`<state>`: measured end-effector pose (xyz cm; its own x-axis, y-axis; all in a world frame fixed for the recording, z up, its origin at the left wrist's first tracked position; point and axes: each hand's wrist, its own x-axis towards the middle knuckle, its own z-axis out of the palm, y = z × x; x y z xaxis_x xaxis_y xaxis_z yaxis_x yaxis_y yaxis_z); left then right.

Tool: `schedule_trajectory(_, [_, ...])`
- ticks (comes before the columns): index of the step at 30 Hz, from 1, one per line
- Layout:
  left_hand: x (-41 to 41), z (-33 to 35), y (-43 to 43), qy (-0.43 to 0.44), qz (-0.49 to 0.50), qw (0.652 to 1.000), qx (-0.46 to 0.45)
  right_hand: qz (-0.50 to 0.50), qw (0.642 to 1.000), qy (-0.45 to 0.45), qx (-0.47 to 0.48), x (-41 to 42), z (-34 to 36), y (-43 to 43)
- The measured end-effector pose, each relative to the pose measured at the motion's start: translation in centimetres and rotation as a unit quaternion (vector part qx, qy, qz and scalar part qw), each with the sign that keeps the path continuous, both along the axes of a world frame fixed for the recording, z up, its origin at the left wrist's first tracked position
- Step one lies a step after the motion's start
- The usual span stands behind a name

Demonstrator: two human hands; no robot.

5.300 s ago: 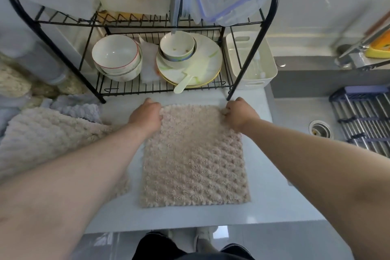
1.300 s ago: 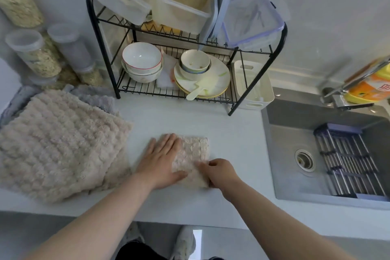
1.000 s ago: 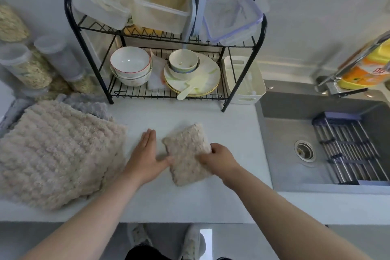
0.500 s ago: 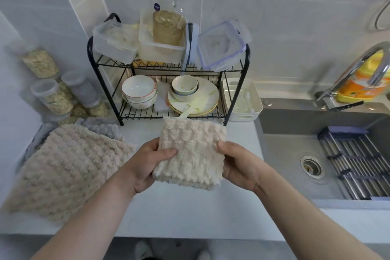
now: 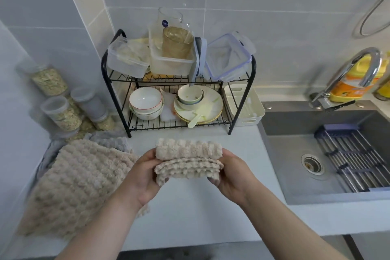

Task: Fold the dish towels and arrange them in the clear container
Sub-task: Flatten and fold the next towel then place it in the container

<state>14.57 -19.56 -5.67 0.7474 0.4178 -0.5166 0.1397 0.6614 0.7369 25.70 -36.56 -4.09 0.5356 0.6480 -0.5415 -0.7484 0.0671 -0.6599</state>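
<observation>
Tipped from upright to flat: folded towel [image 5: 188, 160]; left hand [image 5: 145, 175] and right hand [image 5: 234, 177], grip clamped on its ends.

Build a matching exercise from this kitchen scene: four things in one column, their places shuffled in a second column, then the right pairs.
Things
1. folded towel
2. pile of unfolded towels
3. white bowls
4. yellow bottle

Places
A. behind the faucet
B. on the lower shelf of the rack
C. spread on the counter, at the left
D. held between the left hand and the right hand

Pairs: 1-D, 2-C, 3-B, 4-A
</observation>
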Motion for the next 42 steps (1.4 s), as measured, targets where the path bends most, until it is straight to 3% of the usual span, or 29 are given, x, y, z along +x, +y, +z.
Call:
schedule_trajectory(5, [-0.3,-0.4,2.4,0.028,-0.043,0.999,-0.009,-0.011,0.998,0.027,-0.064,-1.3,0.6,1.3])
schedule_trajectory(11, [0.5,-0.1,3.4,-0.012,-0.186,0.954,0.236,-0.068,0.955,-0.218,-0.187,-3.2,0.8,1.2])
schedule_trajectory(14, [1.4,1.0,2.5,-0.055,-0.161,0.951,0.259,-0.127,0.926,-0.27,-0.232,-3.9,2.4,-0.5])
schedule_trajectory(18, [3.6,3.0,-0.8,-0.138,-0.199,0.934,0.261,-0.204,0.905,-0.308,-0.21,-4.9,4.7,-5.2])
schedule_trajectory(25, [7.9,7.2,-13.7,-0.203,-0.409,0.856,0.243,-0.364,0.866,-0.293,-0.177,-5.6,7.0,-18.3])
schedule_trajectory(31, [12.0,10.1,-28.9,-0.257,-0.444,0.823,0.243,-0.457,0.823,-0.295,-0.164,-6.7,8.0,-32.4])
schedule_trajectory(37, [11.8,11.3,-44.1,-0.289,-0.496,0.792,0.21,-0.481,0.798,-0.299,-0.207,-10.3,9.7,-45.9])
schedule_trajectory(42, [11.7,12.3,-54.6,-0.306,-0.597,0.726,0.15,-0.527,0.754,-0.291,-0.264,-13.1,10.7,-55.2])
